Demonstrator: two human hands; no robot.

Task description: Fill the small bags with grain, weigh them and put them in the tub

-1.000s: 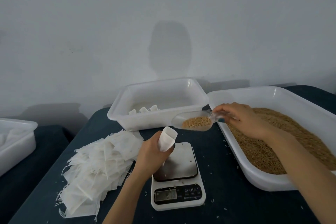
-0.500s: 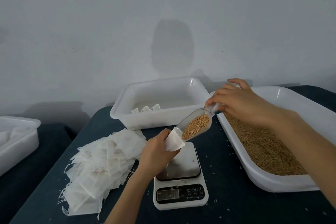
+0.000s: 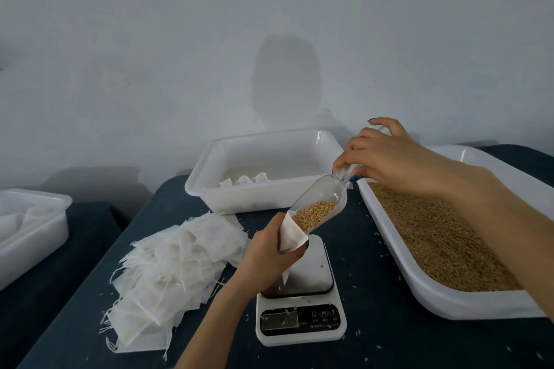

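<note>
**Scoop tipped at the mouth of a small bag, over the scale**

The left hand (image 3: 263,252) is curled round a small bag (image 3: 292,234) and holds it with its mouth up, above the scale (image 3: 299,302). The bag's lower tip hangs down to the steel plate; I can't tell if it touches. The right hand (image 3: 386,159) pinches the handle of a clear scoop (image 3: 322,205), little finger lifted. The scoop slopes down to the left with its lip at the bag's mouth, and the grain (image 3: 313,214) lies bunched at the low end.

The left hand and the bag cover the near left part of the scale's plate. The scale's display is too blurred to read.

To the right sits a long white tray (image 3: 449,299) full of more grain. The right forearm crosses over it and hides its near right corner.

Behind the scale stands the white tub (image 3: 239,195), with a few filled bags (image 3: 244,180) showing above its front wall. Left of the scale a loose pile of empty bags (image 3: 174,266) spreads over the dark surface (image 3: 374,347), strings trailing off its edges, just beside the left wrist. Stray grains are scattered on the surface around the scale and along the tray.

Well apart on the far left, a second white tub (image 3: 36,237) stands on another dark surface. A pale wall (image 3: 269,24) rises behind everything.
</note>
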